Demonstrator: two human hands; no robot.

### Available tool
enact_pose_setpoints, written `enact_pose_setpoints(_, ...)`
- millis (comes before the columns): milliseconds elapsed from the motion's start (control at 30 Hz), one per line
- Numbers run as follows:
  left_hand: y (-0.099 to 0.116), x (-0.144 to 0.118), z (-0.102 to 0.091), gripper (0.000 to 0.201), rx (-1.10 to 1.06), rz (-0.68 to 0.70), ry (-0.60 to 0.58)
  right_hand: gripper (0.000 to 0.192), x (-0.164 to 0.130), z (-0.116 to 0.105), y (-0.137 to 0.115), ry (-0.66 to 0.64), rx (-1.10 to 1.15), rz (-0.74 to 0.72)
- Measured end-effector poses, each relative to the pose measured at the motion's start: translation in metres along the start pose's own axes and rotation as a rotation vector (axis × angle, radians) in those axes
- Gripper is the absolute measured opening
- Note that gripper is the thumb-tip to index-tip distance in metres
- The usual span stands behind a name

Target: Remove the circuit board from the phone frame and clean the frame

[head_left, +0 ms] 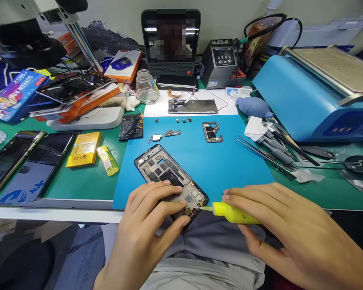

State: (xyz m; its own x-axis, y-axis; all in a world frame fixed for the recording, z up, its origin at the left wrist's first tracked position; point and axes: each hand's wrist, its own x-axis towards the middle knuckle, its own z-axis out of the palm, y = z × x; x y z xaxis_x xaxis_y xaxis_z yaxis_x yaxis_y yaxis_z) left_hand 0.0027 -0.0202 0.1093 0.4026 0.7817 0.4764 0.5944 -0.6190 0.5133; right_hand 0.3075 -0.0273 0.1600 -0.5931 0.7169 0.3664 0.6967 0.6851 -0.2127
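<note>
A stripped phone frame (181, 177) lies slanted on the blue mat (238, 161), its lower end past the mat's front edge. My left hand (151, 221) is closed on the frame's lower part, fingers over its inside and thumb near the bottom edge. In my right hand (281, 225) is a yellow squeeze bottle (230, 212), held on its side with the thin nozzle pointing left. The nozzle tip is at the frame's lower right corner; whether it touches cannot be made out. Beyond the frame lie a phone circuit board (212, 132) and a smaller board (172, 133).
A phone screen (193, 106) lies at the back, a battery (131, 127) at the mat's left. Tweezers (266, 157) and tools crowd the right, beside a blue machine (308, 96). A lighter (107, 160), yellow box (84, 149) and phones (42, 165) lie left. A glass jar (147, 86) stands behind.
</note>
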Motion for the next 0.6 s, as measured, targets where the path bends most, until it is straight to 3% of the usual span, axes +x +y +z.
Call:
enact_pose_setpoints(300, -0.001, 0.001, 0.000, 0.011, -0.004, -0.010, -0.004, 0.043, 0.012, 0.017, -0.012, 0.113, 0.121, 0.220)
enact_pose_setpoints(467, -0.001, 0.000, 0.000, 0.010, -0.010, -0.012, -0.002, 0.041, 0.014, 0.013, -0.010, 0.063, 0.090, 0.167)
enact_pose_setpoints(600, -0.001, 0.000, 0.001, 0.011, 0.000, -0.008, -0.003, 0.036, 0.010, 0.001, -0.002, -0.027, 0.025, 0.016)
